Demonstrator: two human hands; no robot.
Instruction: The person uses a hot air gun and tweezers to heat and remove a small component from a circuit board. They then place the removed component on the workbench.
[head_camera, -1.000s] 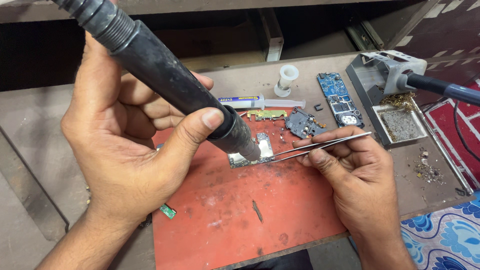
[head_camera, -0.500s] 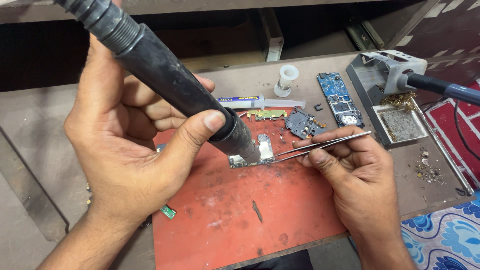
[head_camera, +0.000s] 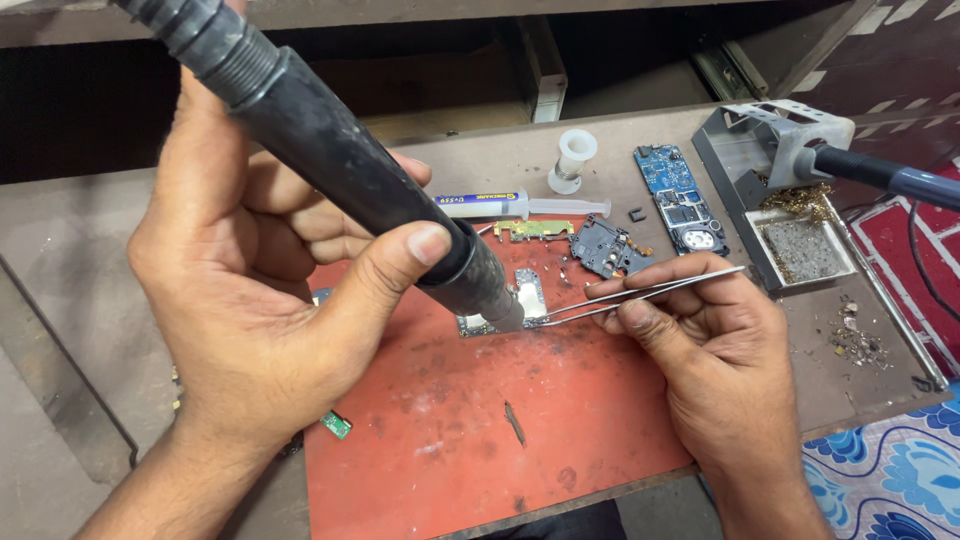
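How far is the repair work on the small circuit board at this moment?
Done: parts lie stripped out, a blue board and a dark module. In hand: the left hand aims the hot-air wand at the small board while the right hand holds tweezers there. Left: nothing is lifted off it yet.

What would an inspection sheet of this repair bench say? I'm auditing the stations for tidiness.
Surface: red mat, scuffed, on a brown bench.
Job's things: black hot-air handle with its nozzle on a small circuit board; tweezers with tips at the board.
Clutter: syringe, white spool, blue board, dark part, debris.
Hands: left hand grips the handle; right hand pinches the tweezers.
Cables: dark lead at the right.
Surroundings: iron stand, patterned cloth.
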